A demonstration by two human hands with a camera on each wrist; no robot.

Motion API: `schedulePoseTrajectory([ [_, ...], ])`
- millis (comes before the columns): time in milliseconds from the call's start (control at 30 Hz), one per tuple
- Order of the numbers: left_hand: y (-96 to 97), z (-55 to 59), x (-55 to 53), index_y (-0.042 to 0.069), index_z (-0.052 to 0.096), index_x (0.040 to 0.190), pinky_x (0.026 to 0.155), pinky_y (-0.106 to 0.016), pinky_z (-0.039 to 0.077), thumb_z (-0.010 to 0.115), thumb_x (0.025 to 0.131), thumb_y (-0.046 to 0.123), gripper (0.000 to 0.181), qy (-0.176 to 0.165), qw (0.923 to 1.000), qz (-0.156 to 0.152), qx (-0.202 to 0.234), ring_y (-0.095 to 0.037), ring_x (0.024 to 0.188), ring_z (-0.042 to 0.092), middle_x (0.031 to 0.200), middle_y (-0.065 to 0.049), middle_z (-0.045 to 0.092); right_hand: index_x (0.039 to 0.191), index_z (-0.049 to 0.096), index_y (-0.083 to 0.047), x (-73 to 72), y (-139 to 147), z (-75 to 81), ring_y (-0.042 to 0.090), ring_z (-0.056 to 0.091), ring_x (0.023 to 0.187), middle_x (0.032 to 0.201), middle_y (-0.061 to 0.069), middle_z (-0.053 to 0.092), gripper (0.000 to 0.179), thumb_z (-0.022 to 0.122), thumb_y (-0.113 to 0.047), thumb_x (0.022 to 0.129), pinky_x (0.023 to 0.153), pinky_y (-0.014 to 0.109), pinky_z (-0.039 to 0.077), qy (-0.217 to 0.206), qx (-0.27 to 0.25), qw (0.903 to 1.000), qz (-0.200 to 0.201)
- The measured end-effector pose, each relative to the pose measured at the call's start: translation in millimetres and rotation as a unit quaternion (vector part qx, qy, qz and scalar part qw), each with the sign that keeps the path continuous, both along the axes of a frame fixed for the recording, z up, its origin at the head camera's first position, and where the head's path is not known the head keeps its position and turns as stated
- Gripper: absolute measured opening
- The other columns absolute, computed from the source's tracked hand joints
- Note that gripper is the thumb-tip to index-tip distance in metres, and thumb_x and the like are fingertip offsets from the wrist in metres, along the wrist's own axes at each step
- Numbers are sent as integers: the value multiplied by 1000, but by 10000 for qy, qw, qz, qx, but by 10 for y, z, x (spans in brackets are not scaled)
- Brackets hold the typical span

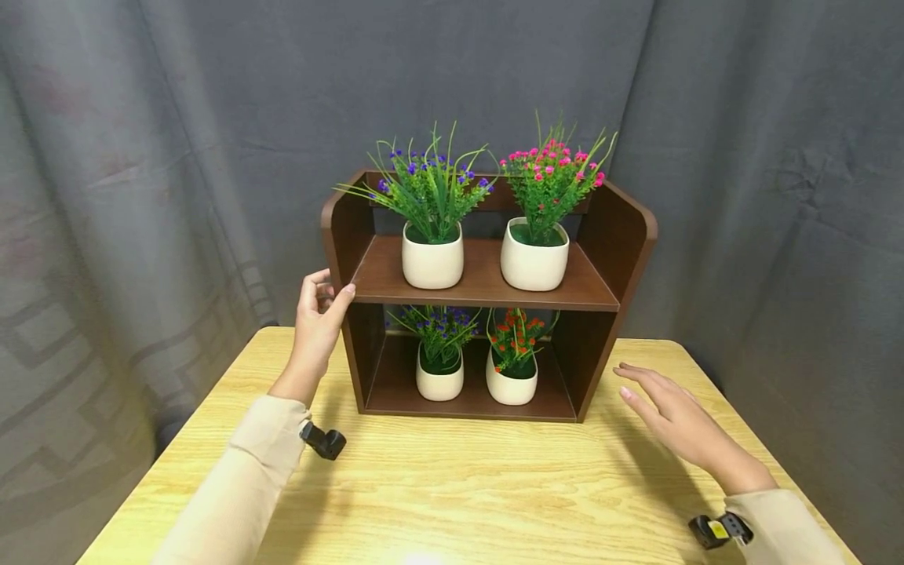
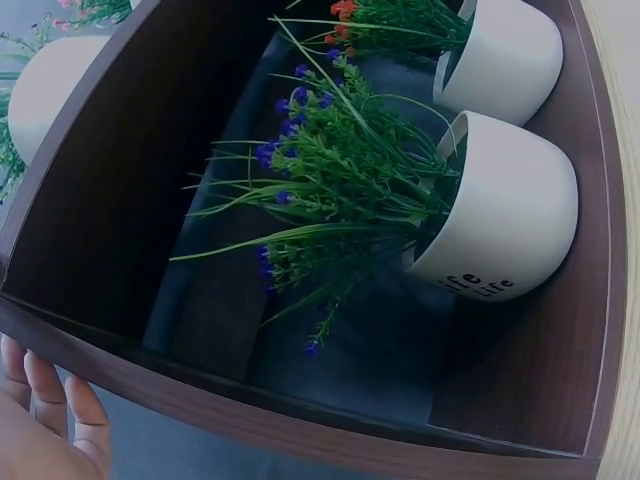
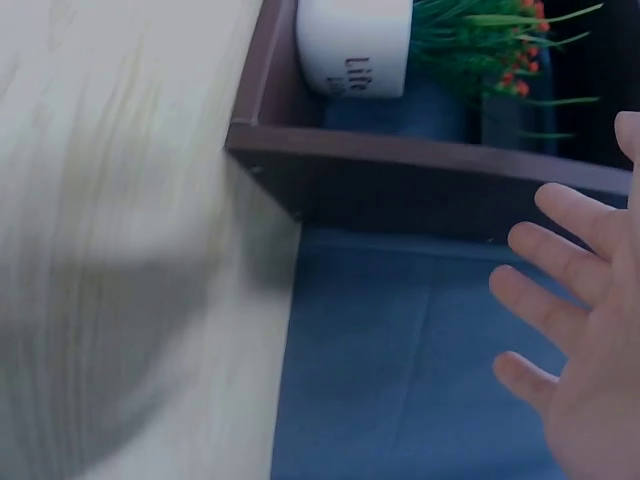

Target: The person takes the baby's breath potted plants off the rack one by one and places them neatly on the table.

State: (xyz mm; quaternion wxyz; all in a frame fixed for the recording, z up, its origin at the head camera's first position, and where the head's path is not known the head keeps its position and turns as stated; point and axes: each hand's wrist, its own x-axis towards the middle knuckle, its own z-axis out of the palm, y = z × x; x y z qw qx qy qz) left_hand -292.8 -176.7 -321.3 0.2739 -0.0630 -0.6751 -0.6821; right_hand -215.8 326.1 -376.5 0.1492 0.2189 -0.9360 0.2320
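A dark brown two-tier shelf [image 1: 487,303] stands on the table. My left hand [image 1: 315,333] is at its left side panel, thumb against the front edge and fingers loosely bent along the outer face. The left wrist view shows those fingertips [image 2: 45,385] at the panel's outside. My right hand [image 1: 681,420] hovers right of the shelf, apart from it, fingers extended and holding nothing. On the upper tier stand white pots with purple flowers [image 1: 432,263] and pink flowers [image 1: 534,263]. Below are white pots with purple flowers [image 1: 439,383] and red-orange flowers [image 1: 512,386].
The light wooden table [image 1: 452,486] extends in front of the shelf and to both sides. Grey curtains [image 1: 282,86] hang behind and at the sides. Black wrist cameras are strapped at the left sleeve [image 1: 264,447] and right sleeve [image 1: 784,522].
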Motion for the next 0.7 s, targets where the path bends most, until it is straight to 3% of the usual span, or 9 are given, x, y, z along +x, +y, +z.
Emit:
schedulePoseTrajectory([
  [233, 16, -13, -18, 5, 51, 129, 74, -25, 36, 66, 97, 14, 36, 160, 9998, 45, 78, -13, 85, 43, 96, 1, 46, 142, 53, -10, 21, -147, 192, 33, 48, 129, 139, 10, 56, 38, 51, -23, 107, 96, 42, 38, 286, -185, 9994, 86],
  [433, 21, -4, -8, 7, 52, 129, 75, -24, 37, 65, 97, 10, 35, 93, 9998, -7, 195, -12, 84, 43, 95, 3, 47, 142, 54, -13, 46, -292, 328, 24, 51, 124, 136, 5, 59, 40, 59, -16, 102, 97, 11, 30, 815, -459, 9954, 204],
  [567, 21, -10, -13, 3, 51, 128, 74, -25, 37, 64, 97, 7, 34, 64, 9997, -15, 226, -12, 83, 44, 93, 3, 47, 141, 55, -12, 40, -387, 417, 20, 54, 118, 131, 4, 61, 43, 64, -8, 98, 97, 10, 30, 1208, -620, 9898, 421],
  [700, 26, -14, -14, 6, 52, 127, 74, -24, 37, 65, 97, 10, 33, 64, 9997, 28, 245, -11, 83, 44, 93, 3, 47, 139, 56, -9, 7, -481, 496, 19, 55, 114, 127, 4, 62, 46, 67, -2, 95, 95, 11, 34, 1484, -698, 9845, 616],
])
